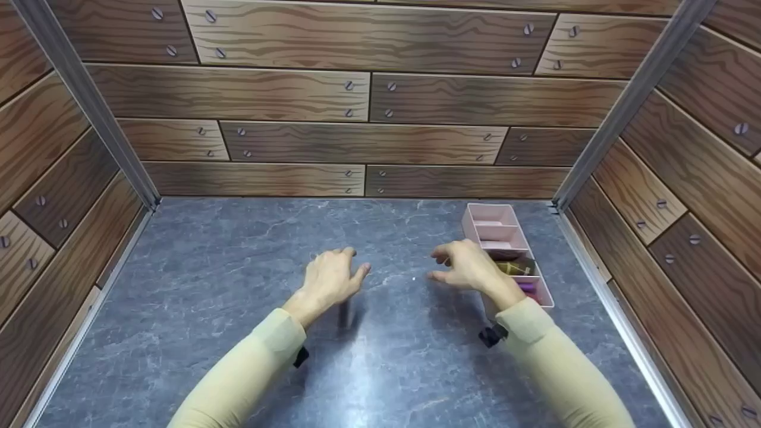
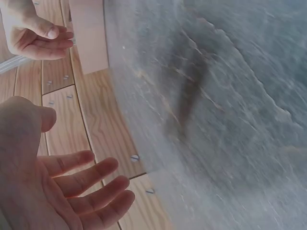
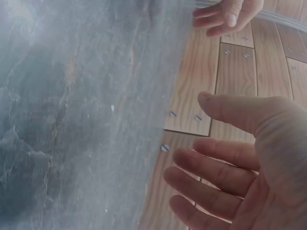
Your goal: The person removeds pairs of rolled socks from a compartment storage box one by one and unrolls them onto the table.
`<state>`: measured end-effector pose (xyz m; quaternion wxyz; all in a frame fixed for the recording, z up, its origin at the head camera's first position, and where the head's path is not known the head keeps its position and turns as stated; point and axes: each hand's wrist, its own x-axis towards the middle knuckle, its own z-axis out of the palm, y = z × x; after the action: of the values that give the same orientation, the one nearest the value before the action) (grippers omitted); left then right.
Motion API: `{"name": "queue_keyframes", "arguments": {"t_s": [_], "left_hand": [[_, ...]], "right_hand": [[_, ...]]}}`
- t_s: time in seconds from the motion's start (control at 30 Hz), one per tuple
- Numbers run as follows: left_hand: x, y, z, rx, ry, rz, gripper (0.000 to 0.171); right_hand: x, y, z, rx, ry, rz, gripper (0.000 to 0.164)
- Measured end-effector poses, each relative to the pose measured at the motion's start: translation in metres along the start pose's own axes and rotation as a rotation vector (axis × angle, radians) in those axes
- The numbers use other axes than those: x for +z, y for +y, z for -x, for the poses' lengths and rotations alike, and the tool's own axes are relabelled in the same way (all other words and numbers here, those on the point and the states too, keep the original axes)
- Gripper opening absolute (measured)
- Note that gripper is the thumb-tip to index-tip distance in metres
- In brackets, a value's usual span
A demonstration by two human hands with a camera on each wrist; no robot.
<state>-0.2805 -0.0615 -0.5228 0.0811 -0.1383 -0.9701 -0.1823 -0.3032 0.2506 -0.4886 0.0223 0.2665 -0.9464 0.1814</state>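
Pink divided tray [image 1: 499,232], gold and purple contents [image 1: 512,268]; left fingers [image 2: 88,178] and right fingers [image 3: 216,173] loosely apart, empty.

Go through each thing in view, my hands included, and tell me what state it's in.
Left hand: open, holding nothing.
Right hand: open, holding nothing.
Pink box: upright, open-topped, two farthest compartments empty.
Gold-green item: lying in the box, partly hidden.
Purple item: in the nearest visible compartment, partly hidden.
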Motion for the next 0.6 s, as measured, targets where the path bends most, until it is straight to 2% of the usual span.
{"name": "queue_keyframes", "arguments": {"t_s": [0.3,0.6], "left_hand": [[0.001,0.018,-0.003,0.051,-0.002,0.017,0.050],[0.001,0.038,-0.009,0.080,0.011,0.044,0.046]], "right_hand": [[-0.021,0.011,0.016,0.045,0.029,-0.027,0.044],[-0.038,0.039,0.049,0.071,0.135,0.001,0.040]]}}
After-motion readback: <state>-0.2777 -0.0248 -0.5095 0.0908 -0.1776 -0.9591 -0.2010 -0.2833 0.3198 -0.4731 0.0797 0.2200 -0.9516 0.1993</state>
